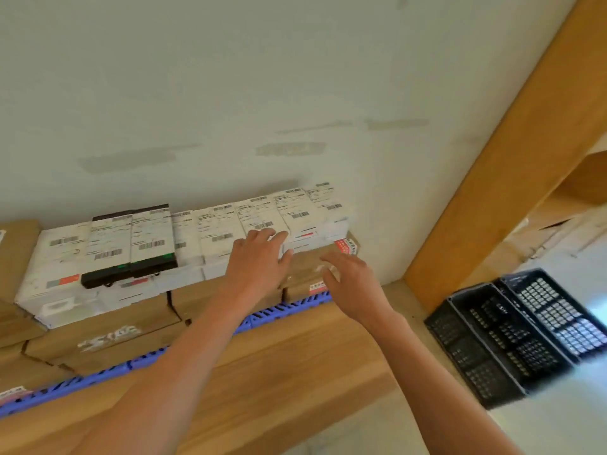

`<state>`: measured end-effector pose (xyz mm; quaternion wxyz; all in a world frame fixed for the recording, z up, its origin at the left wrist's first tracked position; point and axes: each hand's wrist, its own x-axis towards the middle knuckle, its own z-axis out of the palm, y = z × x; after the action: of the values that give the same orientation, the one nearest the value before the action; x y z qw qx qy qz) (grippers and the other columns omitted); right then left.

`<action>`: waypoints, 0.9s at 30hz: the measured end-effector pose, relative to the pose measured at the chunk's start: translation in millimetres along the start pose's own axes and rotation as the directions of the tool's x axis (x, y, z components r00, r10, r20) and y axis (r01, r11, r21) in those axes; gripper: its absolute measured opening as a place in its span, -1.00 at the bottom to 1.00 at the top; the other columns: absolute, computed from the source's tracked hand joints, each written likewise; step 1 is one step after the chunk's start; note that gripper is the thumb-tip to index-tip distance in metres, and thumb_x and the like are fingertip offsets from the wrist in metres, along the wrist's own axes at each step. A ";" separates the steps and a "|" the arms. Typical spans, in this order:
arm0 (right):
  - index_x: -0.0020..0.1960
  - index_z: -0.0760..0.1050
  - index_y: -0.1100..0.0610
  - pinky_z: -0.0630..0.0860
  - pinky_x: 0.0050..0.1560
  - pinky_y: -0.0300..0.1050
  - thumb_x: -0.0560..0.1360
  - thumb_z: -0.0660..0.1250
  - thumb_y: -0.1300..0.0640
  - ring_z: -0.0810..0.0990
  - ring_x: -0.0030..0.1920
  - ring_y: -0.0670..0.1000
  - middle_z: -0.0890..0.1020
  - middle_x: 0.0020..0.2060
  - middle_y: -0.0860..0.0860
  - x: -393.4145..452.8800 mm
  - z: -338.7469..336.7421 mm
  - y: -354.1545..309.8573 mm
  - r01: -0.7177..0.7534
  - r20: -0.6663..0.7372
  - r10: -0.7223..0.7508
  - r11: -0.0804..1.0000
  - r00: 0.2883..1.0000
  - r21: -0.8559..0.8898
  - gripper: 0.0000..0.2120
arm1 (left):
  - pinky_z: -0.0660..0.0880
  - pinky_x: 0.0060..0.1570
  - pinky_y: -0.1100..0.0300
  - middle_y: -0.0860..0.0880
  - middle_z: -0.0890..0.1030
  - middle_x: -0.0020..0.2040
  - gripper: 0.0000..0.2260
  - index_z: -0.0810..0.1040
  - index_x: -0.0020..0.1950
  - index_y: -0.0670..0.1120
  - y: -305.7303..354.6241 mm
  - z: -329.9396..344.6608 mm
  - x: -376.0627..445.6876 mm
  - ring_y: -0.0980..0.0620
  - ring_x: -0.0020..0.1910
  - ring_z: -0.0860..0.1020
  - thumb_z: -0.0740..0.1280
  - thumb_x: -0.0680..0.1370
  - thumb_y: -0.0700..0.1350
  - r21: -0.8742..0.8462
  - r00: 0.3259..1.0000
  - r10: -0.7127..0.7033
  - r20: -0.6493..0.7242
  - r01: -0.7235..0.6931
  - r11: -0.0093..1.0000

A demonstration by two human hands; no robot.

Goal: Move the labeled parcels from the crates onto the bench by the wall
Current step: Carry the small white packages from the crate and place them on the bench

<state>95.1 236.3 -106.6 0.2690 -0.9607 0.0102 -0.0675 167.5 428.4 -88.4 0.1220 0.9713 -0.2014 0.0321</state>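
- A row of white labeled parcels [226, 234] is seen standing along the wall [230, 93], set on top of brown cardboard boxes [108, 326] that rest on the wooden surface [295, 349]; about eight white parcels can be counted, though blur makes the leftmost joins uncertain.
- Two black parcels [131, 267] are laid across the row toward its left end, each with a white label; they could be slid off forward if the row beneath is nudged.
- The brown boxes number at least five in view; an exact count cannot be given, since some are cut off at the left edge.
- A blue slatted strip [279, 311] is seen under the front of the boxes. Whether it is one piece or several cannot be told.
- The left hand [259, 257] is laid flat on a white parcel near the middle-right of the row, fingers [272, 236] straight and slightly spread; nothing is gripped. Too firm a push here could tip neighbouring parcels or shift the stack off the boxes.
- The right hand [348, 274] hovers just beside the row's right end, fingers loosely spread, holding nothing; the end parcel could be knocked over the box edge by it.
- Two black crates [512, 336] are seen on the floor [558, 421] at the right, nested, with no parcels visible inside.
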 end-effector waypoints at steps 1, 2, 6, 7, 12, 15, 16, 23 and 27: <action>0.36 0.52 0.05 0.48 0.25 0.03 0.63 0.25 0.10 0.52 0.28 0.07 0.60 0.28 -0.01 -10.2 -9.9 14.4 -0.011 -0.011 0.011 1.000 1.000 -0.008 -0.69 | 0.32 0.38 -0.10 0.00 0.39 0.51 -0.56 0.34 0.56 0.03 17.4 4.1 -0.9 -0.08 0.48 0.30 0.10 0.69 0.12 -0.012 1.000 0.012 0.011 -0.012 1.000; 0.37 0.51 0.05 0.47 0.27 0.02 0.64 0.25 0.09 0.51 0.29 0.07 0.59 0.30 0.00 -28.4 -28.5 36.5 -0.038 -0.028 0.038 0.999 0.999 -0.017 -0.68 | 0.32 0.37 -0.10 0.00 0.40 0.51 -0.56 0.34 0.55 0.03 48.3 10.6 -0.9 -0.09 0.47 0.31 0.11 0.69 0.12 -0.018 0.999 0.048 0.023 -0.048 0.999; 0.41 0.48 0.09 0.41 0.31 -0.03 0.66 0.23 0.08 0.46 0.37 0.07 0.53 0.37 0.00 -109.0 -99.6 132.1 -0.166 -0.102 0.161 0.985 0.982 -0.053 -0.66 | 0.30 0.40 -0.08 0.02 0.40 0.51 -0.56 0.36 0.53 0.05 176.3 40.9 -8.2 -0.07 0.49 0.28 0.13 0.68 0.13 -0.066 0.978 0.196 0.068 -0.191 0.979; 0.42 0.47 0.10 0.40 0.33 -0.03 0.66 0.22 0.08 0.45 0.38 0.07 0.53 0.37 0.00 -129.9 -116.1 153.9 -0.200 -0.121 0.192 0.978 0.974 -0.058 -0.66 | 0.29 0.42 -0.07 0.03 0.40 0.51 -0.56 0.36 0.54 0.05 205.3 49.8 -10.3 -0.06 0.50 0.28 0.13 0.68 0.14 -0.075 0.971 0.228 0.071 -0.223 0.972; 0.36 0.52 0.13 0.43 0.30 -0.02 0.66 0.22 0.09 0.49 0.31 0.08 0.58 0.28 0.03 -224.5 -185.4 244.9 -0.394 -0.219 0.375 0.918 0.901 -0.051 -0.69 | 0.35 0.35 -0.07 0.00 0.41 0.50 -0.54 0.35 0.55 0.03 338.8 89.6 -22.1 -0.07 0.47 0.32 0.14 0.68 0.15 -0.091 0.915 0.383 0.129 -0.374 0.923; 0.42 0.48 0.06 0.40 0.32 -0.08 0.66 0.22 0.05 0.46 0.36 0.01 0.55 0.34 -0.05 -265.0 -216.2 291.2 -0.490 -0.258 0.468 0.872 0.846 -0.025 -0.65 | 0.38 0.34 -0.09 -0.01 0.45 0.47 -0.55 0.37 0.54 0.04 409.4 112.4 -25.5 -0.08 0.44 0.36 0.14 0.67 0.16 -0.115 0.871 0.463 0.163 -0.449 0.886; 0.42 0.48 0.06 0.40 0.32 -0.09 0.66 0.22 0.05 0.47 0.36 0.00 0.55 0.34 -0.05 -276.7 -224.2 306.1 -0.520 -0.265 0.499 0.854 0.825 -0.010 -0.65 | 0.39 0.33 -0.09 -0.01 0.47 0.45 -0.55 0.38 0.53 0.05 431.2 121.0 -25.2 -0.08 0.42 0.38 0.15 0.67 0.17 -0.115 0.853 0.490 0.179 -0.476 0.872; 0.41 0.48 0.02 0.46 0.33 -0.05 0.65 0.23 0.05 0.49 0.34 0.01 0.57 0.33 -0.05 -326.8 -254.4 421.1 -0.674 -0.265 0.665 0.735 0.698 0.072 -0.66 | 0.41 0.32 -0.07 0.01 0.50 0.42 -0.55 0.41 0.50 0.04 568.1 199.3 -2.9 -0.03 0.38 0.41 0.17 0.66 0.17 -0.187 0.745 0.615 0.257 -0.586 0.788; 0.41 0.50 0.05 0.42 0.29 -0.16 0.65 0.24 0.08 0.52 0.33 0.00 0.57 0.33 -0.04 -329.9 -275.5 498.7 -0.722 -0.232 0.710 0.691 0.665 0.047 -0.66 | 0.41 0.33 -0.10 0.02 0.50 0.40 -0.56 0.41 0.50 0.04 642.0 255.4 24.8 -0.02 0.37 0.41 0.18 0.66 0.16 -0.236 0.719 0.627 0.299 -0.581 0.779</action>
<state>-260.6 -313.6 -172.9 0.2472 -0.8708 0.4195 -0.0680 -62.7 -215.8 -189.0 0.1263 0.8310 -0.5279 -0.1216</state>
